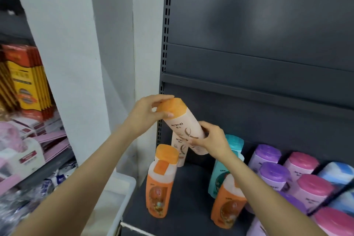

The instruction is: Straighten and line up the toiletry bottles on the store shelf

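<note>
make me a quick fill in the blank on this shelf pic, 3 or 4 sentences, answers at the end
1. Both hands hold a pale peach bottle with a cap coloured ____.
2. The left hand takes its grip at the ____ end of that bottle.
3. The held bottle is ____, not upright.
4. The teal bottle stands behind the ____ hand.

Missing words: orange; cap; tilted; right

Second peach bottle [179,151]: largely hidden behind the one I held. Pink-capped bottle [337,222]: cut off at lower edge. Left shelf goods [11,203]: blurred.
</note>
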### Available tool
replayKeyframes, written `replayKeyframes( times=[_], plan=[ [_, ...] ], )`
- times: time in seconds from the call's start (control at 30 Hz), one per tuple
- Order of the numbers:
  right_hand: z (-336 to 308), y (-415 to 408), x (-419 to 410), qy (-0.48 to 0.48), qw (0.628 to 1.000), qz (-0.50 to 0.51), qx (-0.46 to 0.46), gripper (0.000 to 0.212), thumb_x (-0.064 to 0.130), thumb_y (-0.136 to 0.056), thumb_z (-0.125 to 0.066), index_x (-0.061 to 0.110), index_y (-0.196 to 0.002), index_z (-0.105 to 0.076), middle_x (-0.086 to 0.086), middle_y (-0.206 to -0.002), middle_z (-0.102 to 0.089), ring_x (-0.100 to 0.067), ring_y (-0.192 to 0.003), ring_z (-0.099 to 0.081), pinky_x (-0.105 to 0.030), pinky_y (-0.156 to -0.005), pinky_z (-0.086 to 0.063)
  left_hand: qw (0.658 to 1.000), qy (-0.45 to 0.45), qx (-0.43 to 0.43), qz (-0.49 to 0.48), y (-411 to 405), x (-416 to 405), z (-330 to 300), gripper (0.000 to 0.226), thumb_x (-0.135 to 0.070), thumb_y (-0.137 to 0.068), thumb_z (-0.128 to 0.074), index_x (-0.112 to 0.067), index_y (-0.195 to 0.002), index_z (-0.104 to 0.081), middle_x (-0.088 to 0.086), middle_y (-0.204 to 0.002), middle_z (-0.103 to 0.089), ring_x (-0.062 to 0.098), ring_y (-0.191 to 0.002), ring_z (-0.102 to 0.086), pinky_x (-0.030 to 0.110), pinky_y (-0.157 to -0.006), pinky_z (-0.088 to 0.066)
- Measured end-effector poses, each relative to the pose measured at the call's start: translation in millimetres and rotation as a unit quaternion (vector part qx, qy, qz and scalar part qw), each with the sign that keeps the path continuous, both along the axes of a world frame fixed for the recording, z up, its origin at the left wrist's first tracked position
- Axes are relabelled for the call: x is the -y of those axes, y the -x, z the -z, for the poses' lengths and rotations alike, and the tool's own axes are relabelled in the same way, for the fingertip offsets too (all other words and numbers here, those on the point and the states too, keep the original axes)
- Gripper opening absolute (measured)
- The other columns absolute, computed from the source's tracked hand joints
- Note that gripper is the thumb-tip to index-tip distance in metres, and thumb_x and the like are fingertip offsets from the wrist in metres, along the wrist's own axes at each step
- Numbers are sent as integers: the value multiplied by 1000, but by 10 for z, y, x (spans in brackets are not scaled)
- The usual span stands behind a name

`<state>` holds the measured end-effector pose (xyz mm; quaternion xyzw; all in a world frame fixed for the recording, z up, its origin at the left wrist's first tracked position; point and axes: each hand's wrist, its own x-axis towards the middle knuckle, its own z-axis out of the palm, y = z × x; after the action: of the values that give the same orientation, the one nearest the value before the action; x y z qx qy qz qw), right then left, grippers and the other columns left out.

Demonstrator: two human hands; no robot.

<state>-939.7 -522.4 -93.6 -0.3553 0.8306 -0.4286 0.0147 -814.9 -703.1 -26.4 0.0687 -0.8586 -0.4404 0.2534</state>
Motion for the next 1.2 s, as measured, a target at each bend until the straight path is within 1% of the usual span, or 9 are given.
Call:
replayKeyframes(
  times=[0.13, 0.2, 0.3, 0.4, 0.5, 0.63, 0.77, 0.9, 1.2],
  plan=[
    [-206, -155, -54, -8, 985, 75, -153, 55, 29, -71, -79, 28, -122, -60, 10, -108, -60, -10, -97, -55, -30, -77, -46, 982, -179, 42, -42, -183, -34, 63, 74, -51, -74, -64, -27, -140, -37, 1, -120, -60, 16, -98, -65, 27, -81, -52],
    [-273, -202, -69, -30, 969, 92, -228, 54, 32, -74, -76, 29, -124, -58, 8, -111, -60, -12, -101, -54, -29, -73, -43, 954, -295, 51, -25, -229, -85, 25, 68, -58, -78, -55, -23, -134, -40, 9, -111, -65, 19, -84, -72, 26, -69, -58],
    [-268, -235, -84, -43, 934, 105, -339, 56, 28, -68, -81, 27, -121, -61, 8, -106, -61, -13, -96, -53, -24, -60, -37, 943, -328, 54, -18, -245, -161, -100, 44, -51, -82, -59, -23, -115, -47, 7, -110, -62, 20, -80, -72, 25, -62, -58],
    [-284, -276, -110, -41, 912, 117, -392, 62, 21, -61, -86, 24, -118, -62, 4, -103, -61, -13, -93, -51, -21, -51, -36, 934, -354, 36, -32, -246, -202, -140, 32, -28, -84, -66, -15, -111, -54, 10, -118, -57, 22, -96, -63, 27, -60, -58],
    [-390, -257, -144, -69, 927, 62, -365, 69, 20, -70, -80, 25, -132, -52, 1, -120, -51, -16, -106, -48, -29, -68, -49, 937, -344, -11, -61, -260, -210, -80, 31, -17, -85, -65, -20, -116, -59, 6, -117, -58, 24, -106, -58, 32, -72, -58],
    [-492, -190, -266, -114, 945, 23, -306, 76, 21, -80, -72, 30, -144, -32, 7, -138, -36, -9, -125, -34, -28, -98, -42, 951, -295, -79, -58, -330, -205, 13, 34, -9, -84, -65, -34, -106, -60, -2, -105, -64, 16, -96, -63, 34, -78, -58],
    [-475, -174, -319, -58, 965, 41, -254, 75, 16, -79, -73, 28, -143, -35, 6, -140, -34, -8, -128, -32, -22, -94, -37, 961, -257, -99, -21, -410, -161, 64, 39, -8, -83, -66, -40, -103, -58, 2, -117, -63, 24, -107, -60, 38, -81, -57],
    [-396, -190, -298, -38, 966, 41, -252, 75, 15, -79, -72, 27, -143, -35, 3, -142, -32, -10, -131, -31, -29, -97, -42, 961, -255, -102, -10, -435, -138, 81, 38, -8, -84, -64, -38, -105, -56, 3, -118, -62, 25, -108, -59, 39, -84, -56],
    [-400, -240, -351, -68, 963, 19, -261, 59, 31, -81, -70, 25, -134, -45, 10, -129, -46, -8, -117, -44, -27, -86, -45, 925, -370, -53, -67, -384, -118, 27, 22, -19, -93, -53, -22, -115, -52, 7, -115, -56, 24, -104, -58, 36, -76, -56]
  ],
)
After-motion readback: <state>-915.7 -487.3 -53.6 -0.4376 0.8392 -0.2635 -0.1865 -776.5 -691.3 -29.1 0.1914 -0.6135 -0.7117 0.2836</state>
